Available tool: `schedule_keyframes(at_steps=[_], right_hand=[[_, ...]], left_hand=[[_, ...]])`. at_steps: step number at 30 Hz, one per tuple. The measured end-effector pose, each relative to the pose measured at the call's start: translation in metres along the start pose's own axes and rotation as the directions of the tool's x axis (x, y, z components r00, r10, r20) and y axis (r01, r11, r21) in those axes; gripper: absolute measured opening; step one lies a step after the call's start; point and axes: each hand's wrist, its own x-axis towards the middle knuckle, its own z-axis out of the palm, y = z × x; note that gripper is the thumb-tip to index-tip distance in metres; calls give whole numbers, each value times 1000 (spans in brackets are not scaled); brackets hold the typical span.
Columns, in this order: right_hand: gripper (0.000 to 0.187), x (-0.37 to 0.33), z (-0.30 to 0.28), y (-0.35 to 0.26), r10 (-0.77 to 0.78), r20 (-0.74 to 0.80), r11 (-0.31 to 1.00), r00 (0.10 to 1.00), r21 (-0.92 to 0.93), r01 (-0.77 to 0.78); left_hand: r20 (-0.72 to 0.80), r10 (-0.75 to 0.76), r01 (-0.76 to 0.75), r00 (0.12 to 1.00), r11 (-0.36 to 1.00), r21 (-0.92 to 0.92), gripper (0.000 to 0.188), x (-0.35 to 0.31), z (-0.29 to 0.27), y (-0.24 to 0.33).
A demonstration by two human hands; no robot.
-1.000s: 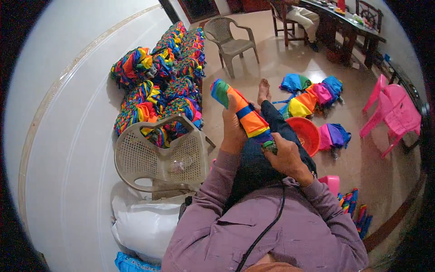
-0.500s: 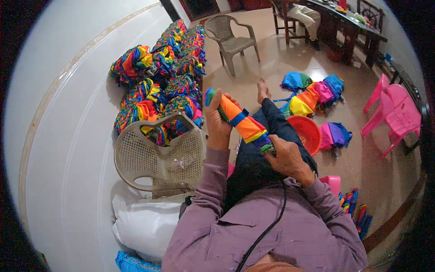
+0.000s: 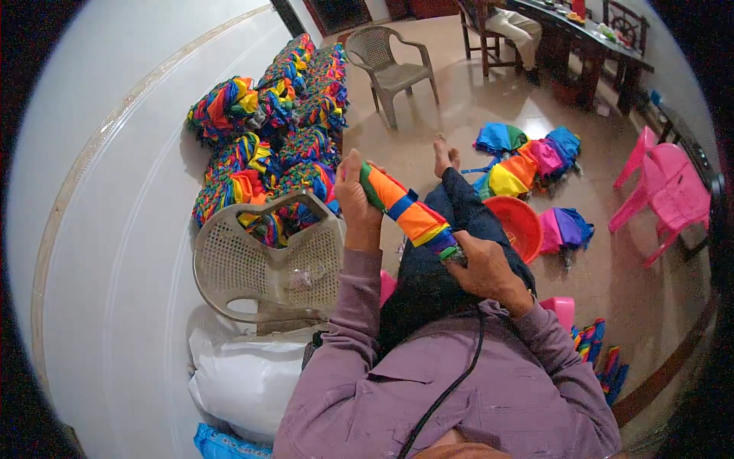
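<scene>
A folded rainbow umbrella (image 3: 417, 218) lies slantwise above my lap, its orange and yellow panels rolled tight and a dark blue strap around its middle. My left hand (image 3: 358, 200) is closed at its upper, green-edged end and covers the tip; part of the fingers is hidden behind it. Around the lower end, by the purple and green cloth, my right hand (image 3: 488, 266) is wrapped, thumb and fingers closed. What sits inside the right palm cannot be seen.
Bundled rainbow umbrellas (image 3: 290, 130) are heaped left, behind a grey plastic chair (image 3: 267, 264). A red basin (image 3: 514, 228) stands by my right leg, near loose umbrellas (image 3: 512, 172). A pink chair (image 3: 673, 187) is at right, rolled umbrellas (image 3: 604, 359) lower right, a white sack (image 3: 245, 382) lower left.
My left hand has shifted slightly left and its grip now covers the blue-green tip that showed before. The umbrella and my right hand have barely moved.
</scene>
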Motion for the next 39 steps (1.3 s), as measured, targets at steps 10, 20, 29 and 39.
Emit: schedule_keyframes(at_steps=[10, 20, 29, 39], right_hand=[[39, 0, -8, -4, 103, 70, 989, 992, 103, -110], [30, 4, -21, -3, 158, 224, 846, 962, 471, -249], [23, 3, -22, -1, 189, 471, 418, 861, 755, -505], [24, 3, -16, -4, 152, 394, 315, 906, 850, -422]], left_hand=[[29, -80, 79, 996, 996, 39, 37, 10, -17, 1], [119, -171, 184, 978, 977, -104, 36, 20, -30, 1], [333, -54, 155, 941, 946, -284, 53, 11, -18, 9], [352, -128, 224, 927, 943, -246, 85, -34, 30, -19]])
